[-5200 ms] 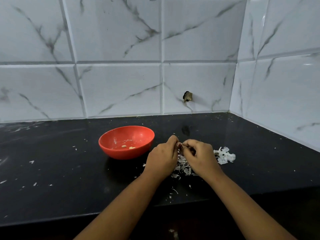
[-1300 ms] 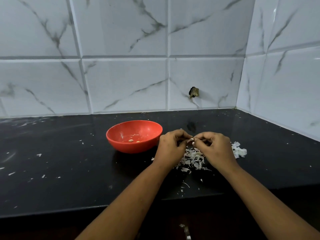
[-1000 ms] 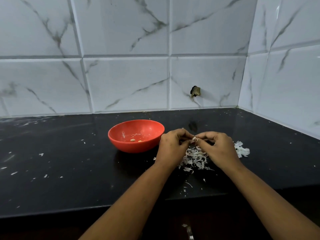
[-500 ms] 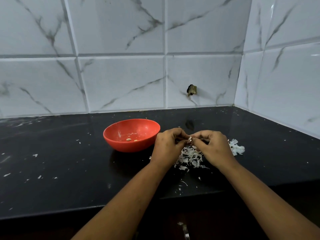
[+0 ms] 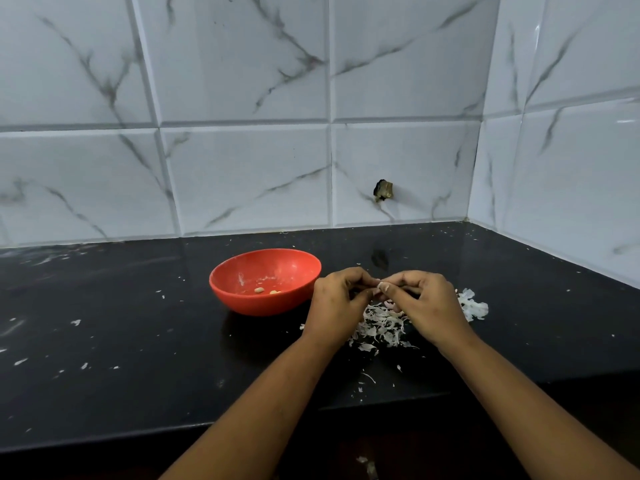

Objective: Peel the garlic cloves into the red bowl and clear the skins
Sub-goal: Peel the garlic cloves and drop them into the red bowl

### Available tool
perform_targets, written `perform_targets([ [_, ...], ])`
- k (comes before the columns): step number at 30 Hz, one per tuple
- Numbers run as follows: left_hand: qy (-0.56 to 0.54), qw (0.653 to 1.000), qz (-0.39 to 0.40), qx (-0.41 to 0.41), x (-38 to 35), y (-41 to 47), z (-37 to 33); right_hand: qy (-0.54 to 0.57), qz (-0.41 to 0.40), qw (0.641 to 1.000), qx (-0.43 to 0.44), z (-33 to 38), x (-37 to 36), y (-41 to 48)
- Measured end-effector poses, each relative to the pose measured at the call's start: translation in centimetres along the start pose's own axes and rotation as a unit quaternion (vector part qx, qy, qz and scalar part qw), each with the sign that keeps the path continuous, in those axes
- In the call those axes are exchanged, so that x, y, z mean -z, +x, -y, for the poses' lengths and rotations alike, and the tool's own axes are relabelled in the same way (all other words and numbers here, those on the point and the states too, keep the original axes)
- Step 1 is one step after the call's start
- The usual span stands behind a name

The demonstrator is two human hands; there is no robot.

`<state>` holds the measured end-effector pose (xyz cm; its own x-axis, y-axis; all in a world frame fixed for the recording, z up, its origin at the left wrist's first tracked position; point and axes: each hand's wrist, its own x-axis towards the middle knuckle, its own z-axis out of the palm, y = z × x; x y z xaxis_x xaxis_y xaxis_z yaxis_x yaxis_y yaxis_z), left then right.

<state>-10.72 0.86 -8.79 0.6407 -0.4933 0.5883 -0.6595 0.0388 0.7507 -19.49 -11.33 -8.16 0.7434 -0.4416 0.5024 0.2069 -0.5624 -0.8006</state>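
The red bowl [image 5: 265, 282] stands on the black counter [image 5: 121, 327] with two peeled cloves [image 5: 259, 289] in its bottom. Just right of it my left hand [image 5: 337, 303] and my right hand [image 5: 426, 303] meet fingertip to fingertip, both pinching a small garlic clove [image 5: 380, 285] that is mostly hidden by the fingers. Below the hands lies a pile of white garlic skins [image 5: 382, 327]. A second clump of skins [image 5: 472, 304] lies right of my right hand.
White flecks of skin are scattered over the counter's left part [image 5: 75, 322] and near its front edge [image 5: 367, 377]. Marble-tiled walls close the back and the right side. A small dark stub [image 5: 382, 190] sticks out of the back wall.
Both hands have kept working the clove at the same spot above the skin pile. The view shifted slightly; the bowl and skins have not moved.
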Motion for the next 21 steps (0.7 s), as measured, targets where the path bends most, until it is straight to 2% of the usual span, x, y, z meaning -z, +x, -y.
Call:
perform_targets([
  [21, 0.037, 0.999, -0.006, -0.009, -0.15, 0.16, 0.58, -0.008, -0.004, 1.0, -0.001, 0.22, -0.15, -0.05],
])
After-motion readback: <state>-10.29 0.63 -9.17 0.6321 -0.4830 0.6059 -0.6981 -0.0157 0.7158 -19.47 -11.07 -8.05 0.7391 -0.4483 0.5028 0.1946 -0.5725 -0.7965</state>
